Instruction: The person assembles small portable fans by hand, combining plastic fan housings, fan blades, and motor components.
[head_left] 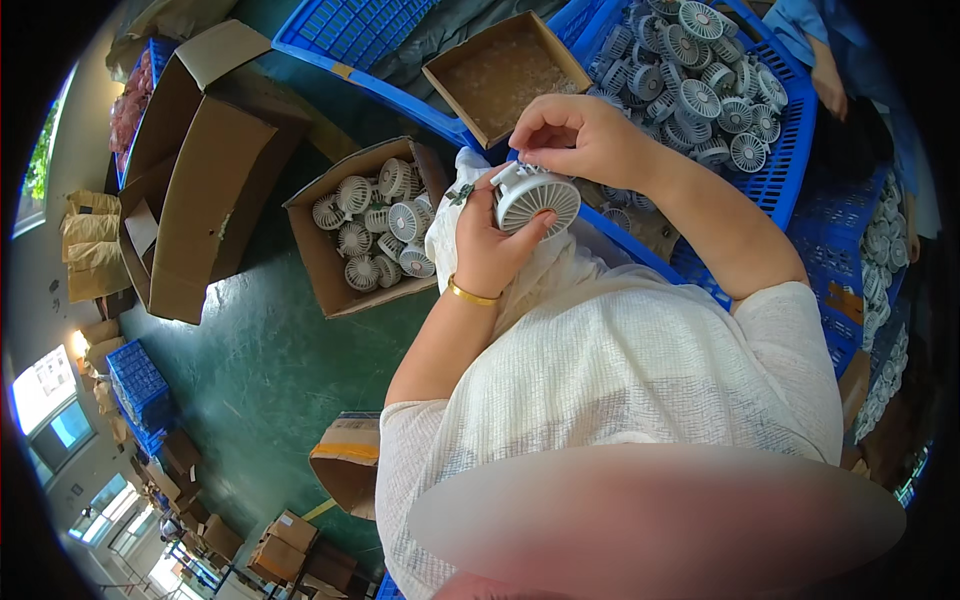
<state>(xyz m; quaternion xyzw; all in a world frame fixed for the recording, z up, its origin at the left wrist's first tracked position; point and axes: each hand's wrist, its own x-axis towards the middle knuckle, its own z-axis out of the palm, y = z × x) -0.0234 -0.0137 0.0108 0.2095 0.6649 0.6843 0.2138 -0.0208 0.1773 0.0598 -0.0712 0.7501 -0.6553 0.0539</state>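
My left hand [487, 238] is closed around a white mini fan [538, 208], its thumb resting on the round slatted grille. Just above the fan's upper end, my right hand [556, 135] has its fingers curled and pinched together. Whatever those fingertips hold, if anything, is too small to make out. A small dark green piece [460, 195] shows beside the left hand's fingers. To the left stands an open cardboard box [335, 290] with several white fans inside. At the upper right, a blue plastic crate [795, 150] is heaped with more of them.
A shallow cardboard tray [505, 75] sits over a blue crate [350, 80] ahead of me. Large open cartons [215, 200] stand on the green floor [260, 370] at left. Another person's arm [828, 85] reaches in at the upper right. Another carton [345, 462] is near my left side.
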